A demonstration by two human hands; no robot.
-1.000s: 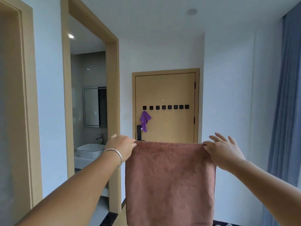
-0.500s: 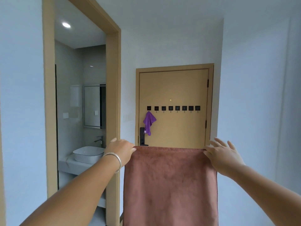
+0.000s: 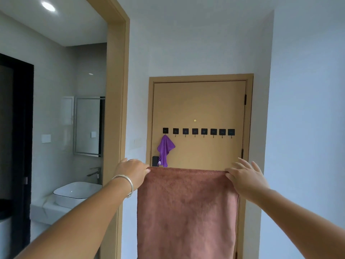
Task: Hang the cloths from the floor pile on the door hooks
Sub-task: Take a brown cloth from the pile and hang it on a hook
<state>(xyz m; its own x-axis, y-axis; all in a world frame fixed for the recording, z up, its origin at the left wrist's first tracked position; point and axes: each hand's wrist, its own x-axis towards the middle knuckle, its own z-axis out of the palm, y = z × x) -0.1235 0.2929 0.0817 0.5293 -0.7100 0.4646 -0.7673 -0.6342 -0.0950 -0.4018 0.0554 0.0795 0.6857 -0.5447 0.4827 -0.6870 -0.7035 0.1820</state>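
- Room: white-walled hallway ending at a tan entrance door point(image 3: 199, 105) in a matching frame; at left, an open doorway gives onto a bathroom.
- Door: shut, its face carrying a level row of eight black square hooks point(image 3: 198, 131) below a small brass peephole point(image 3: 194, 120); a dark lock handle point(image 3: 155, 161) sits at its left edge.
- Brown towel point(image 3: 186, 212): held spread in front of the person, well short of the door, its top edge taut between both hands and the rest hanging straight down. Judged soft, plush and limp, fairly light, neither slippery nor fragile; it will sag wherever unsupported, so a corner or gathered top hem is the place to grip for hooking. Whether it has a hanging loop cannot be seen.
- Bathroom fittings: white basin point(image 3: 74, 191) on a pale counter, tap point(image 3: 94, 172) and wall mirror point(image 3: 87, 126) above it.
- Left hand point(image 3: 133, 171): fingers curled around the towel's upper left corner; a silver bangle point(image 3: 125, 184) circles the wrist.
- Right hand point(image 3: 244, 176): pinches the upper right corner, remaining fingers extended.
- Purple cloth point(image 3: 165, 149): already hanging from the leftmost hook; the other seven are free.
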